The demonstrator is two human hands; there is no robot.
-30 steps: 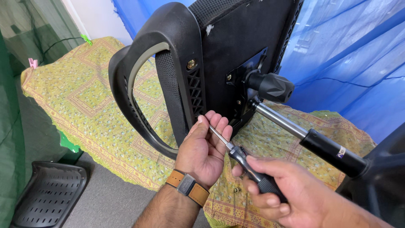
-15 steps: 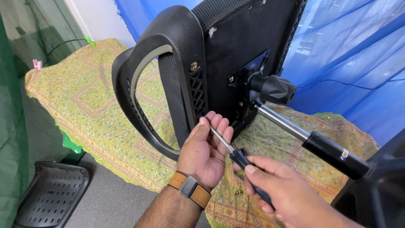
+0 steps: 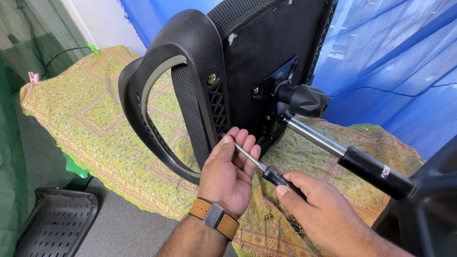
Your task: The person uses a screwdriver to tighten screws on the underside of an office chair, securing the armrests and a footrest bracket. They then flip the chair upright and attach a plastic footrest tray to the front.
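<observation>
Since a second ago the right hand [image 3: 328,214] has slid a little along the screwdriver [image 3: 266,171] handle and the view has shifted slightly; chair and left hand sit about as they did. That right grip is pressed together round the black handle, near and right of centre. The left hand [image 3: 228,176], a brown strap at its wrist, has its fingers curled about the metal shaft, steadying it; its grip is pinching the shaft loosely.

Lying on its side on the cloth-covered table [image 3: 95,128], the chair [image 3: 247,71] shows its underside to the camera, armrest [image 3: 162,104] at the left. One brass bolt [image 3: 212,78] already sits in the armrest bracket higher up. The screwdriver tip points into the bracket lower down, so I judge a lower fastener is being worked, neither clearly in nor out.

The tip and its screw are hidden behind the left fingers. The gas cylinder [image 3: 352,154] runs off to the right, its far end covered by a dark shape at the frame edge. A black perforated panel [image 3: 57,223] lies on the floor, near left, partly cut off
</observation>
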